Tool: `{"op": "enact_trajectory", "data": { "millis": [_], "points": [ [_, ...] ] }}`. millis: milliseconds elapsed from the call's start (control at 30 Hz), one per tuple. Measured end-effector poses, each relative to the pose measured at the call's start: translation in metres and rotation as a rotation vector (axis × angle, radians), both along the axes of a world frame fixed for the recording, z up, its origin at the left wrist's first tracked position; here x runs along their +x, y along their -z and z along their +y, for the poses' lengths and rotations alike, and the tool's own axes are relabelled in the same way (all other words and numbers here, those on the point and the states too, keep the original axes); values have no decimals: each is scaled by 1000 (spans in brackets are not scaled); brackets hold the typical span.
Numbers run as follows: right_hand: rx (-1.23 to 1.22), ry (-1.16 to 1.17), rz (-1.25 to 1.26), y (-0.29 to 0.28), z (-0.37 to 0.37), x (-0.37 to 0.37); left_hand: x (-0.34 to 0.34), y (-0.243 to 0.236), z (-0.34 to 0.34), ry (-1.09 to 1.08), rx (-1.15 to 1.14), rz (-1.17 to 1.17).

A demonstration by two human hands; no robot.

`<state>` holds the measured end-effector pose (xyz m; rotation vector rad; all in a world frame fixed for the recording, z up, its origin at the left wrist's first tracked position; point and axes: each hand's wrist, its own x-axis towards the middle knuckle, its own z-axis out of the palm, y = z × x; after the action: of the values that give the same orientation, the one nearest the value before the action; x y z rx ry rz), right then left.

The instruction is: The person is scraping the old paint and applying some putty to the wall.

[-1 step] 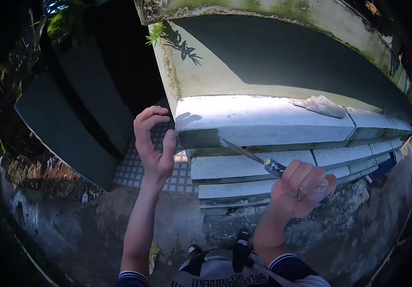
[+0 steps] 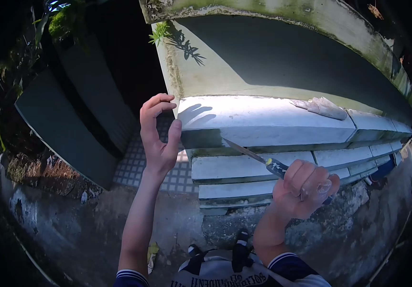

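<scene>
My right hand (image 2: 304, 189) grips a putty knife (image 2: 275, 167) by its dark, white-spattered handle. The narrow-looking blade points up and left. Its tip meets the front face of the upper ledge (image 2: 287, 135), where a white coated stretch borders a bare greenish patch (image 2: 203, 137). White residue coats the knuckles of that hand. At the ledge's left end my left hand (image 2: 160, 134) is raised, fingers curled but apart, with nothing in it. Its shadow falls across the white top of the ledge. Whether its fingertips touch the corner, I cannot tell.
A crumpled, whitish plastic wrapper (image 2: 328, 107) lies on the ledge at right. Lower stepped ledges (image 2: 244, 167) run beneath. Behind rises a wall (image 2: 273, 62) with a small plant (image 2: 160, 32). A dark panel (image 2: 65, 129) leans at left beside a tiled floor (image 2: 168, 179).
My left hand has shifted slightly right and up, and its shadow spreads farther over the ledge top. My right hand and the putty knife stay nearly in place.
</scene>
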<state>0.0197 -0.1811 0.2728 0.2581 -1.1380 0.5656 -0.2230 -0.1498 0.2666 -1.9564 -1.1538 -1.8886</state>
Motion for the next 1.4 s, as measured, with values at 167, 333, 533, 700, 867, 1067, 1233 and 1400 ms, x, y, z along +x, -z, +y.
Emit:
{"op": "enact_trajectory", "data": {
  "millis": [167, 333, 533, 700, 867, 1067, 1233, 1400],
  "points": [
    [-62, -34, 83, 4, 14, -21, -8, 22, 52, 332, -186, 4],
    [-110, 53, 155, 13, 36, -27, -6, 26, 57, 355, -73, 34],
    [-88, -208, 85, 13, 67, -24, -2, 26, 60, 373, -54, 18],
    [10, -313, 7, 9, 58, -26, -7, 30, 61, 367, -34, 21],
    [-158, -297, 13, 22, 65, -54, -3, 30, 60, 423, -65, -88],
    [-24, -202, 33, 17, 60, -43, -4, 32, 62, 446, -71, -98],
    [16, -232, -21, 14, 49, -36, -2, 33, 61, 461, -84, -152],
    [7, -184, -62, 13, 51, -39, -3, 34, 60, 434, -96, -98]
  ]
}}
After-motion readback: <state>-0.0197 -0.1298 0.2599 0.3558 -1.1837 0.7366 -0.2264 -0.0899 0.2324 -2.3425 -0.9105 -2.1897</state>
